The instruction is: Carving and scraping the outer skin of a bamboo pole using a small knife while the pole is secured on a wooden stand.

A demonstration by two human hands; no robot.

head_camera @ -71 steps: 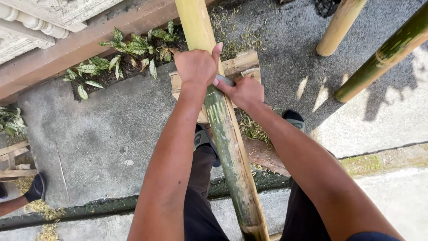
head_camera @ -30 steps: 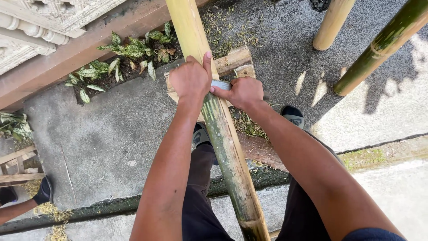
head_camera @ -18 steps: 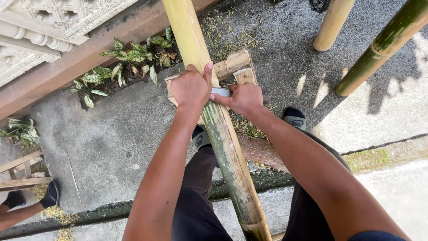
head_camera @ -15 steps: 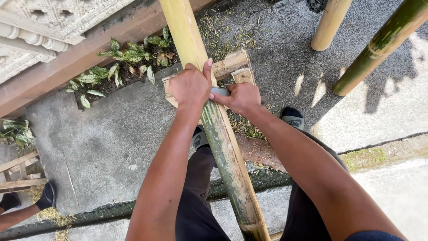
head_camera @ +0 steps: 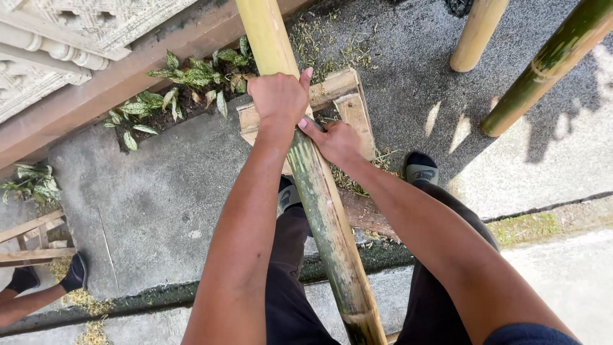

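Note:
A long bamboo pole [head_camera: 322, 211], yellow at the far end and green-grey near me, runs between my legs and rests on a low wooden stand [head_camera: 348, 102]. My left hand [head_camera: 278, 96] grips the pole from above, thumb raised. My right hand [head_camera: 338, 137] is closed against the pole's right side just below it, thumb touching the left hand. It curls around a grey blade, which is almost wholly hidden now. My feet in dark sandals [head_camera: 421, 169] stand on either side of the pole.
Two more bamboo poles lean at the upper right, a yellow pole [head_camera: 476, 35] and a green pole [head_camera: 549, 64]. Leafy plants [head_camera: 185, 83] grow along a wall base. At lower left are another person's foot [head_camera: 76, 271] and a wooden frame [head_camera: 29, 239]. Shavings litter the concrete.
Both hands stay on the pole at nearly the same spot. The grey blade seen between them earlier is now covered by my hands. The view has shifted slightly.

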